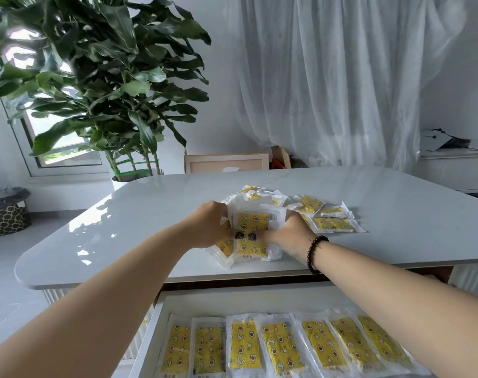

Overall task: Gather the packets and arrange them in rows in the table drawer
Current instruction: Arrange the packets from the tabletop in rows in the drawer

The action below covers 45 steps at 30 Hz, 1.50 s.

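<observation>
A stack of clear packets (253, 222) with yellow patterned contents stands on edge near the front of the white table (123, 219). My left hand (209, 227) presses its left side and my right hand (289, 236) its right side, thumbs across the front packet. More loose packets (330, 222) lie flat behind and to the right. Below, the open drawer (161, 317) holds a row of several packets (281, 347) laid side by side.
A large potted plant (101, 85) stands past the table's far left corner. A chair back (227, 162) shows behind the far edge. A patterned basket (7, 216) sits on the floor at left. A side cabinet (456, 167) is at right.
</observation>
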Tool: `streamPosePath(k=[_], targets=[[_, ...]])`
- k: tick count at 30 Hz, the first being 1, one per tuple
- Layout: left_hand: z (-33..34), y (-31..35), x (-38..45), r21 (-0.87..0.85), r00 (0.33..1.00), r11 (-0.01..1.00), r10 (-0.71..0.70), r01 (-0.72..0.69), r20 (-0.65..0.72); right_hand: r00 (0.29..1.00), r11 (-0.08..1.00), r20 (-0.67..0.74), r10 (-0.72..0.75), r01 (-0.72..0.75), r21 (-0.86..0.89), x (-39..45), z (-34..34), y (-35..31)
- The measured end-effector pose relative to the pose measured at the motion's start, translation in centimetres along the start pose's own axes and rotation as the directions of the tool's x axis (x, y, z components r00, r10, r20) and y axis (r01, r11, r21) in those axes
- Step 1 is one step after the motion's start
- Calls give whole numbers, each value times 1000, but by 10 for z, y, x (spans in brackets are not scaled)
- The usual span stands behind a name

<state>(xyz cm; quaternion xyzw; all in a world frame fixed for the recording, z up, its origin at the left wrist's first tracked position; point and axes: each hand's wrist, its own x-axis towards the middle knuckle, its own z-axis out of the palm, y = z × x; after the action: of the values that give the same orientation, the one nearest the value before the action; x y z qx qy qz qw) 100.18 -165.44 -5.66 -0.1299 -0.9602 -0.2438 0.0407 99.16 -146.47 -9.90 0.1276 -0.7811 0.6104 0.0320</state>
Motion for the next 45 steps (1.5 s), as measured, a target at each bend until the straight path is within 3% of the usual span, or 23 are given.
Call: streamPosePath(k=[4,9,14,20,24,28,30,33,34,37,40,42,45], targets=[[-3,6,0,103,998,993,54,-57,37,999,996,-1,-37,37,-84,1,-4,2],[-14,2,1,223,985,973,99,-66,-140,985,974,-84,-152,135,-180,4,-22,-8],[-2,-10,-5,323,997,945,28,-49,68,995,962,-71,-67,45,-270,0,-25,15],[-5,-2,-2,347,990,934,121,-89,-73,981,957,-166,-102,51,-287,4,-31,10],[7,3,-1,424,992,899,68,-107,105,996,938,-63,-55,30,-345,-10,-25,11],[6,13,0,277,994,955,104,-104,13,981,949,-177,-85,26,-314,-10,-41,-12],[5,21,2,153,992,982,120,-114,-32,988,980,-153,-34,3,-198,-14,-60,-29],[10,36,0,84,987,984,157,-158,7,992,989,75,105,-112,95,-34,-93,-40],[14,41,-1,84,984,980,176,-179,34,977,978,152,151,-171,122,-42,-105,-40],[28,60,-10,155,969,960,218,-235,119,872,934,340,352,-352,-63,-65,-139,-31],[45,75,-20,227,943,920,284,-319,173,718,818,392,575,-506,-274,-86,-169,-6],[56,82,-26,230,923,903,316,-363,218,654,722,318,687,-565,-399,-97,-186,13],[71,90,-32,254,889,866,356,-430,290,647,552,51,761,-603,-575,-104,-208,49]])
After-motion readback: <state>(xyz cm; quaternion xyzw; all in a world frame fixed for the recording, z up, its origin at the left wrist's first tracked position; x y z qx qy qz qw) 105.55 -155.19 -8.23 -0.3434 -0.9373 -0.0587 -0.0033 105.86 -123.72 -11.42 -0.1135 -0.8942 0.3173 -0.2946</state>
